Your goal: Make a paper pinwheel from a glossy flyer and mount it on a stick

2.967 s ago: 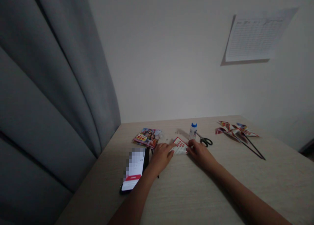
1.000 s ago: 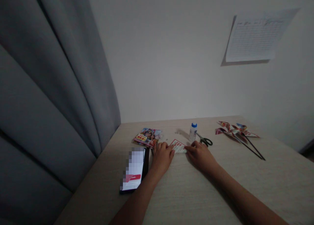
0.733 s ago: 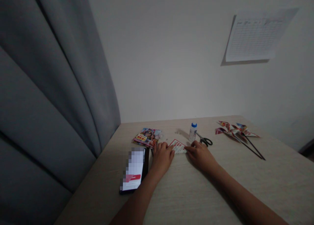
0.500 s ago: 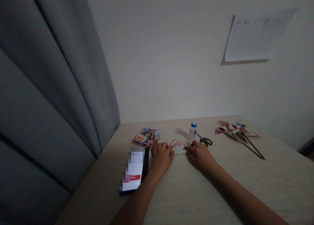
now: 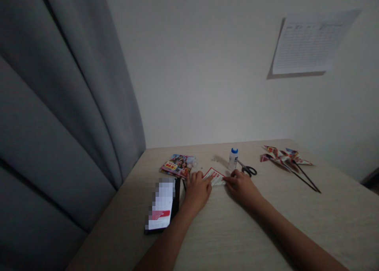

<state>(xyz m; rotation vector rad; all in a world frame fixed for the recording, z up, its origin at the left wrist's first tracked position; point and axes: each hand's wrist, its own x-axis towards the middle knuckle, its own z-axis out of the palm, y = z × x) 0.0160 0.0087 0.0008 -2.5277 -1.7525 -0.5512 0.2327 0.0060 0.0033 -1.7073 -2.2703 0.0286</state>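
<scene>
A small folded piece of printed paper (image 5: 217, 178), white with red marks and a red edge, lies flat on the table between my hands. My left hand (image 5: 197, 190) rests palm down at its left side, fingers apart, the index finger stretched onto the paper. At the right corner, my right hand (image 5: 241, 186) has its fingers curled together, with the paper's tip at its thumb and index finger. Just behind stand a white glue bottle (image 5: 233, 161) with a blue cap and black-handled scissors (image 5: 248, 170), their blades partly hidden by the bottle.
A phone (image 5: 161, 208) with a lit screen lies left of my left forearm. Behind it is a stack of colourful printed sheets (image 5: 177, 166). Two paper pinwheels (image 5: 286, 159) on dark sticks lie at the right. A grey curtain (image 5: 89, 85) borders the table's left side.
My left index finger has slid slightly to the right across the folded paper. My right hand stays at the paper's right corner.
</scene>
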